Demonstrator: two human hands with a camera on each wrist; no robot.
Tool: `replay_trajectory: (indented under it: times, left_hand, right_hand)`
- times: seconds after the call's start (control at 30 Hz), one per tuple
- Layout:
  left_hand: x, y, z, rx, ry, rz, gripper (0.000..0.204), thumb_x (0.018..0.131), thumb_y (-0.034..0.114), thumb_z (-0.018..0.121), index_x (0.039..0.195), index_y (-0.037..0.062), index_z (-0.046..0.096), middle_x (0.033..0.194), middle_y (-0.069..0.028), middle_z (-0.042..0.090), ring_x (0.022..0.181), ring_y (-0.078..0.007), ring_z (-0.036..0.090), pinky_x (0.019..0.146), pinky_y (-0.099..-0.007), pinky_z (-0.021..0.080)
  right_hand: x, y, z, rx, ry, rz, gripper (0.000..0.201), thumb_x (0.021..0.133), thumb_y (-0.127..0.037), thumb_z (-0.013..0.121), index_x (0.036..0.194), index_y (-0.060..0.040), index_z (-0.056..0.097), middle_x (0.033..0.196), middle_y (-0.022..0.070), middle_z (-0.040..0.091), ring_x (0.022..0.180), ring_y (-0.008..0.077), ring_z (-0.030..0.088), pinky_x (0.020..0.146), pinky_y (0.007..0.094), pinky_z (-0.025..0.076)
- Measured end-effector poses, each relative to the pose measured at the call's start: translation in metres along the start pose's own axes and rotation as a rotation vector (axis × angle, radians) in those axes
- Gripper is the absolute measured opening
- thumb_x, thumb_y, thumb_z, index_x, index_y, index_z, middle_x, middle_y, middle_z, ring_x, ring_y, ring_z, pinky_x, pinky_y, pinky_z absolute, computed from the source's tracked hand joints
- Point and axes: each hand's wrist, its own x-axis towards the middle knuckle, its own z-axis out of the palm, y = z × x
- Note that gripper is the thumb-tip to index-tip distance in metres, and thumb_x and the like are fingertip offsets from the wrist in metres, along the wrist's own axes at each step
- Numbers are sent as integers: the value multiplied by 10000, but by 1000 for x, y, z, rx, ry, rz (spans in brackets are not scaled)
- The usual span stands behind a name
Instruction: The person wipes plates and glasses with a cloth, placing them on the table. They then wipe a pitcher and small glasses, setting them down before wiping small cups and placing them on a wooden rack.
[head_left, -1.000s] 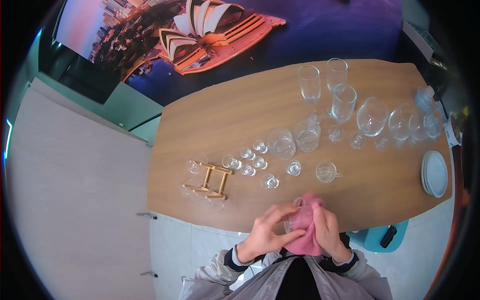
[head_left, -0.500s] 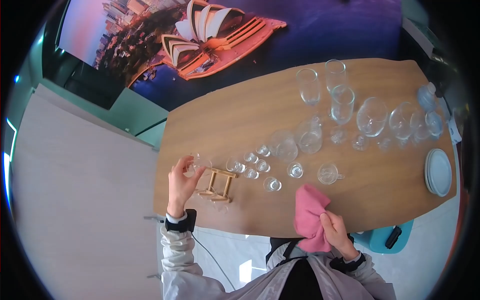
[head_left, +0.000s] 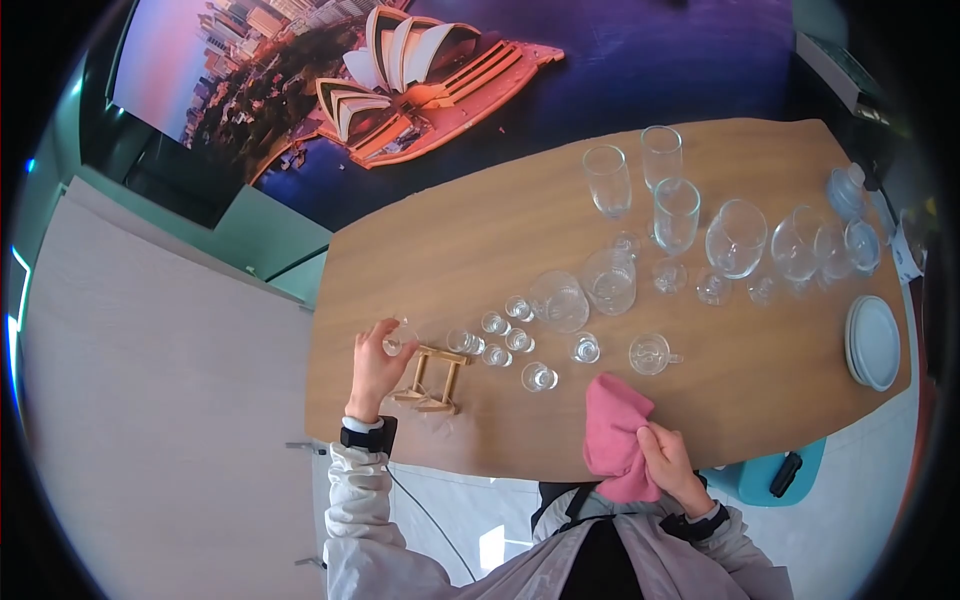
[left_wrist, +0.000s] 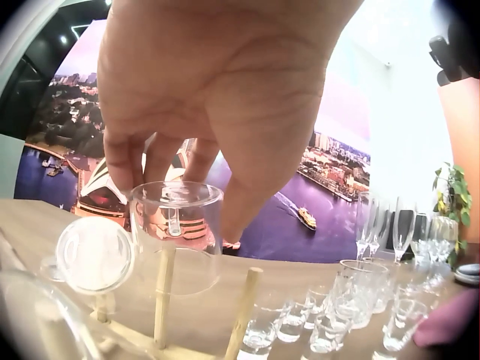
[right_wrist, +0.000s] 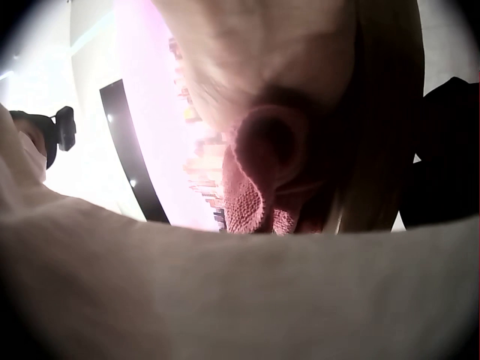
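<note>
My left hand [head_left: 375, 370] is at the left side of the table, its fingers and thumb pinching a clear glass mug [left_wrist: 201, 244] near the rim. The mug is upright beside the wooden peg rack [head_left: 450, 387], overlapping one of its pegs [left_wrist: 164, 300] in the left wrist view. Another clear glass [left_wrist: 96, 255] lies tipped with its round end showing, close left of the held mug. Near the front edge of the table, my right hand [head_left: 672, 465] grips a bunched pink cloth [head_left: 615, 430], which hangs toward the tabletop. Folds of the cloth show under the palm in the right wrist view.
Several small glasses [head_left: 495, 322] stand right of the rack, with large glass vessels [head_left: 558, 300] behind them. A glass mug [head_left: 650, 353] sits mid-table. Tall glasses [head_left: 608, 180] and round-bowled glasses [head_left: 736, 238] fill the back right; stacked white plates [head_left: 873, 342] lie at the right edge.
My left hand has left the pink cloth and carried the glass mug left to the rack, then shifted slightly right there. My right hand keeps the cloth, which now hangs loose.
</note>
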Motion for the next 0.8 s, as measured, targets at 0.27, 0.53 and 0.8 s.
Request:
replay_trajectory:
  times: [0.27, 0.53, 0.8]
  left_hand:
    - [1, -13, 22, -72, -68, 6, 417, 744, 211, 816, 1074, 10, 659, 1045, -163, 691, 1020, -362, 617, 896, -433, 488]
    - [-1, 12, 11, -15, -6, 72, 436, 777, 204, 790, 1132, 8, 628, 1124, -203, 648, 1038, -393, 604, 902, -455, 487]
    - [-36, 223, 52, -415, -306, 508, 526, 783, 136, 762, 1265, 33, 579, 1342, -226, 520, 1163, -421, 548, 939, -457, 491]
  right_hand:
    - [-1, 0, -1, -39, 4, 3, 286, 1009, -222, 536, 951, 39, 638, 635, 134, 590, 574, 137, 575, 553, 320, 448]
    - [-2, 4, -3, -64, -13, 3, 284, 1008, -229, 538, 927, 26, 634, 612, 158, 563, 527, 180, 576, 526, 338, 438]
    - [-1, 3, -1, -70, -31, -16, 285, 1009, -232, 538, 926, 26, 627, 609, 165, 556, 513, 205, 584, 512, 354, 429]
